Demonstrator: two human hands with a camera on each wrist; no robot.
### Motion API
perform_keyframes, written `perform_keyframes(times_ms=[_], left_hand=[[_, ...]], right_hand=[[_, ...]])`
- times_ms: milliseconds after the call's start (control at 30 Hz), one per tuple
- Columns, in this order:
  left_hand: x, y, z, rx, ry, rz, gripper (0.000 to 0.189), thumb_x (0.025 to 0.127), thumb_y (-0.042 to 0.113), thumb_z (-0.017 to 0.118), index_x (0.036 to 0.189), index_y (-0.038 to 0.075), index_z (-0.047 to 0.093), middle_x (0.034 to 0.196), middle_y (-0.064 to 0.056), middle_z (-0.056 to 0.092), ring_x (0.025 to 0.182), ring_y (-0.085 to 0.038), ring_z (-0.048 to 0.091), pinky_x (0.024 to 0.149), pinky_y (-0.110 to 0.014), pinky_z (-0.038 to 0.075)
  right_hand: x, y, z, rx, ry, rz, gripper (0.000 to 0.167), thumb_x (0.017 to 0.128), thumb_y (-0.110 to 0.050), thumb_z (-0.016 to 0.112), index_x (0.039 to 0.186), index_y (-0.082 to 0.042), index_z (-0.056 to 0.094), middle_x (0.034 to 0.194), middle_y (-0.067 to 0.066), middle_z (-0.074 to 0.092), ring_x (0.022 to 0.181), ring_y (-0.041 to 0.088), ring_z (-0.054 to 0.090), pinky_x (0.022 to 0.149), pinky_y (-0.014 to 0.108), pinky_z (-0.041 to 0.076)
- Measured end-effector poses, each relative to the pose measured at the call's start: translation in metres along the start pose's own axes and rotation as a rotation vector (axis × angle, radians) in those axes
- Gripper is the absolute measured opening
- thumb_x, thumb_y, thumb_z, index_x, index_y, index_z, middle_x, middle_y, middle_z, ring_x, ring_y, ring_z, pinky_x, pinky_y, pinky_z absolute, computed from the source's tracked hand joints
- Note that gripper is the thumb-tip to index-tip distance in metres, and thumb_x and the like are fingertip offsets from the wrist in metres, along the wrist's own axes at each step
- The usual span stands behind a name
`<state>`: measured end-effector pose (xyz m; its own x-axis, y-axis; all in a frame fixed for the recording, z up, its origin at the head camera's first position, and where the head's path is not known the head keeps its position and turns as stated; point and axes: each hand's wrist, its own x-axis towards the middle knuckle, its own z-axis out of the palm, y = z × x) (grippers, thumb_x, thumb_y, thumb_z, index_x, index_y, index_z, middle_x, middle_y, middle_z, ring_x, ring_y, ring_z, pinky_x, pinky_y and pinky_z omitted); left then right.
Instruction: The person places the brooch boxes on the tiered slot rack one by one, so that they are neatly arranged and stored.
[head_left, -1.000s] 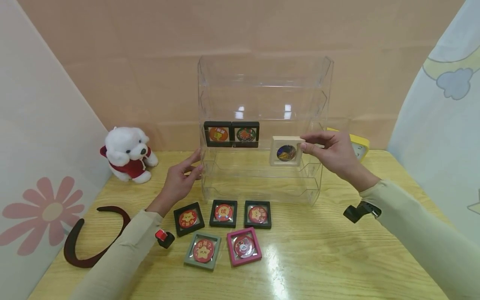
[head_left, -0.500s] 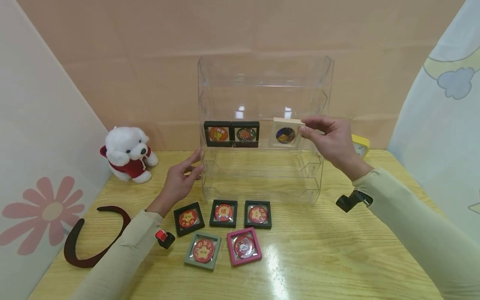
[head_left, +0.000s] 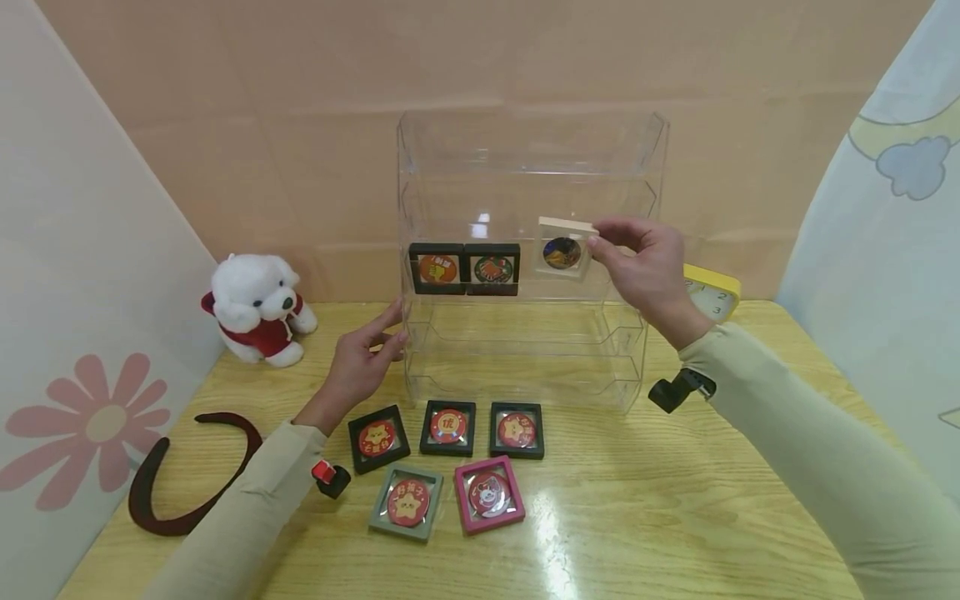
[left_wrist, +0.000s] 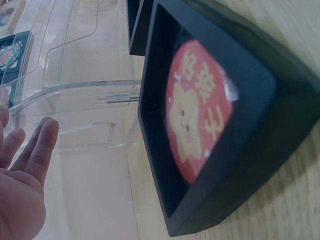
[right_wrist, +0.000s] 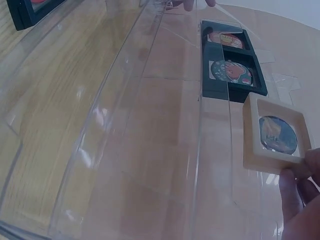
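Note:
My right hand (head_left: 647, 271) pinches a cream-coloured square display frame (head_left: 562, 252) by its right edge. A dark round badge shows inside it. The frame is upright in front of the middle tier of a clear acrylic rack (head_left: 525, 354). Two black framed badges, an orange one (head_left: 437, 269) and a green one (head_left: 492, 269), stand side by side on that tier, left of the cream frame (right_wrist: 270, 162). At the rack's left side, my left hand (head_left: 358, 362) touches the edge; its fingers (left_wrist: 42, 150) look straight in the left wrist view.
Three black framed badges (head_left: 447, 427), a grey-green one (head_left: 406, 502) and a pink one (head_left: 489, 494) lie before the rack. A white plush dog (head_left: 258, 308) and a dark headband (head_left: 168, 525) are left. A yellow clock (head_left: 716, 293) stands behind my right hand.
My right hand has raised the cream frame from below the middle tier to its level, then slightly left, nearer the green badge. My left hand stays at the rack's side.

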<state>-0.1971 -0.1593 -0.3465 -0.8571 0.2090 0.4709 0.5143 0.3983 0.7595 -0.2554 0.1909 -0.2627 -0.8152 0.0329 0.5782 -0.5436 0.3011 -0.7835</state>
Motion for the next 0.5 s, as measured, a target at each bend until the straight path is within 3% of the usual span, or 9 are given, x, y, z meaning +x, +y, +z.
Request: perform_keyframes(times_ms=[200, 500], left_hand=[[0.0, -0.002, 0.001, -0.007, 0.001, 0.0, 0.047, 0.094, -0.003, 0.055, 0.14, -0.002, 0.043, 0.129, -0.025, 0.052, 0.091, -0.036, 0.065, 0.07, -0.031, 0.057], [0.0, -0.002, 0.001, 0.004, 0.006, 0.017, 0.047, 0.093, -0.004, 0.055, 0.139, -0.004, 0.043, 0.128, -0.026, 0.052, 0.09, -0.036, 0.065, 0.069, -0.032, 0.057]], right_hand=[[-0.001, 0.002, 0.007, -0.075, 0.006, -0.046, 0.017, 0.083, -0.001, 0.071, 0.099, 0.007, 0.07, 0.088, 0.008, 0.069, 0.079, 0.009, 0.062, 0.066, 0.014, 0.052], [-0.001, 0.006, 0.017, -0.149, 0.002, -0.04, 0.016, 0.086, -0.004, 0.07, 0.099, 0.004, 0.07, 0.094, 0.014, 0.069, 0.083, 0.006, 0.062, 0.07, 0.015, 0.053]])
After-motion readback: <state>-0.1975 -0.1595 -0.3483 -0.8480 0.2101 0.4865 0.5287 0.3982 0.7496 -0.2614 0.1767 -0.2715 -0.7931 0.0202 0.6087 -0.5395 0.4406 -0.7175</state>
